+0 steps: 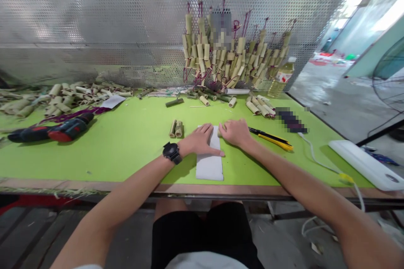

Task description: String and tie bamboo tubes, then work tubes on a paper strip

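Observation:
My left hand [201, 139] lies with its palm and outstretched fingers on a white rectangular slab or folded sheet [209, 169], thumb pointing right across it. What the white piece is made of I cannot tell. At its right edge, my right hand [236, 132] is closed, with the pale end of a short bamboo piece [219, 133] showing by its fingertips; the rest is hidden under the hand. Two short bamboo tubes [179, 129] stand or lean together just left of my left hand. A yellow and black utility knife [275, 140] lies right of my right hand.
Bamboo tubes [63, 96] are heaped at the left behind a cordless drill [72, 127]. Strung bamboo bundles [233, 61] hang on the perforated metal panel [120, 21]. An oil bottle [282, 77], a blurred-out dark object [292, 120] with a cable and a white device [366, 164] stand or lie rightward.

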Demonstrator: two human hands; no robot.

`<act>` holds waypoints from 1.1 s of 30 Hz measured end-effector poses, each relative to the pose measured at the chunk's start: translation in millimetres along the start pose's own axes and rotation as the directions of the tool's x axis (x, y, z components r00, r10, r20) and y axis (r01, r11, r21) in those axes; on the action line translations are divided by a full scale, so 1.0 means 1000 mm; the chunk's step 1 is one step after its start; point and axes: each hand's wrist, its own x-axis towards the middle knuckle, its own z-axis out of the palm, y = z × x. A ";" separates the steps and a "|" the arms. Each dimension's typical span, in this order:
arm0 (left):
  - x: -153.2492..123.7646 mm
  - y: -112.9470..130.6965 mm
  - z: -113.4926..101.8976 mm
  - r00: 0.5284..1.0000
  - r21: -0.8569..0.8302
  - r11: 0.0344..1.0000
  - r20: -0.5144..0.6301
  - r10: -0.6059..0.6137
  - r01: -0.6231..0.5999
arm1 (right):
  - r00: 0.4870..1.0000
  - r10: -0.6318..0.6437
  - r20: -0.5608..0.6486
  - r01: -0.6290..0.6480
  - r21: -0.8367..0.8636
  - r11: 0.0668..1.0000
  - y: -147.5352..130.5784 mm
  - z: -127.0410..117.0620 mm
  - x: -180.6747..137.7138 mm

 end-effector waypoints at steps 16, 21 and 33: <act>0.001 0.001 0.001 0.999 0.017 0.999 -0.013 0.029 -0.029 | 0.994 -0.113 -0.002 0.113 0.054 0.992 -0.011 0.003 -0.010; 0.001 0.000 0.001 1.000 0.012 1.000 -0.010 0.008 -0.008 | 0.997 -0.072 -0.020 0.073 0.033 0.997 -0.007 0.003 -0.004; 0.000 0.001 -0.001 1.000 0.008 1.000 0.006 -0.018 0.018 | 0.998 -0.022 -0.052 0.024 0.025 0.999 0.002 0.005 0.001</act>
